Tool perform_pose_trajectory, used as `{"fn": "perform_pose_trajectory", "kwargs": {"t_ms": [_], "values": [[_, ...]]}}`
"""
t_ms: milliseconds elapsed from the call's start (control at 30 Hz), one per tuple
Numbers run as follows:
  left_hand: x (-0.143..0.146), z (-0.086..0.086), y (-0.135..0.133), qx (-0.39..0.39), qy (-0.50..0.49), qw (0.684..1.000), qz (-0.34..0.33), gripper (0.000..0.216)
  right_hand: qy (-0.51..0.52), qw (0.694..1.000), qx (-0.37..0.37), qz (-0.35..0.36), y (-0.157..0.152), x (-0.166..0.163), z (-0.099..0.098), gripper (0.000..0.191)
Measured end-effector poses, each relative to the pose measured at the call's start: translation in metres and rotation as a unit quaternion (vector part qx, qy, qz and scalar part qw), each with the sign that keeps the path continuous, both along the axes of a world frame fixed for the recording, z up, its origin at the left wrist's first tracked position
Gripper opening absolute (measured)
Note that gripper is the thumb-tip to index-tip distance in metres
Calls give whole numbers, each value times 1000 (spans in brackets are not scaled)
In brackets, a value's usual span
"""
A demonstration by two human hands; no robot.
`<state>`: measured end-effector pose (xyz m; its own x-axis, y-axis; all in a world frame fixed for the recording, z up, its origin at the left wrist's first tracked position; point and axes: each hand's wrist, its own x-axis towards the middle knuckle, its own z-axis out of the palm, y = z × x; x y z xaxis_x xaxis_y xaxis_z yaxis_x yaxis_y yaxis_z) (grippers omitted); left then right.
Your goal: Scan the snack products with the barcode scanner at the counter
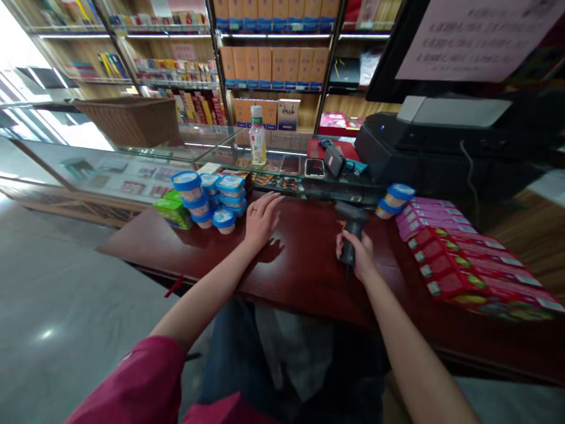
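My right hand (pixel 359 254) is closed round the handle of a dark handheld barcode scanner (pixel 351 221), which points away from me over the dark red counter (pixel 304 271). My left hand (pixel 261 221) hovers flat and open just above the counter, fingers stretched out, right beside a pile of several blue-lidded tubs (pixel 212 197). A green packet (pixel 173 211) lies at the left of that pile. Two more blue-lidded tubs (pixel 394 199) lie to the right of the scanner.
Rows of pink and red boxes (pixel 459 253) cover the counter's right side. A black register with a screen (pixel 445 141) stands behind them. A clear bottle (pixel 257 136), a phone (pixel 314 168) and a wicker basket (pixel 132 121) sit on the glass display case; stocked shelves (pixel 273 59) line the back.
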<state>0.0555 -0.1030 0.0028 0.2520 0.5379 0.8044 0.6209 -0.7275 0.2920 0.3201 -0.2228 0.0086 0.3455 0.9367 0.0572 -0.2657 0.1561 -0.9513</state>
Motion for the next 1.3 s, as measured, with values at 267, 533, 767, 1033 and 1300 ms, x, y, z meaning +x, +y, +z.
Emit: {"fn": "perform_pose_trajectory", "kwargs": {"t_ms": [267, 533, 767, 1033, 1300], "values": [[-102, -5, -22, -65, -99, 980, 162, 56, 28, 994, -11, 108, 7, -57, 4, 49], [-130, -21, -24, -130, -71, 981, 123, 42, 12, 984, -31, 175, 12, -82, 2, 52], [-110, -20, -26, -200, -114, 973, -28, 38, 44, 983, -44, 175, 15, -61, 1, 47], [-9, -31, 23, -368, -316, 850, -205, 39, 33, 984, -28, 170, 13, -46, -3, 48], [25, -37, 56, -306, -265, 897, -176, 31, 36, 986, -29, 159, 15, -53, -5, 49]]}}
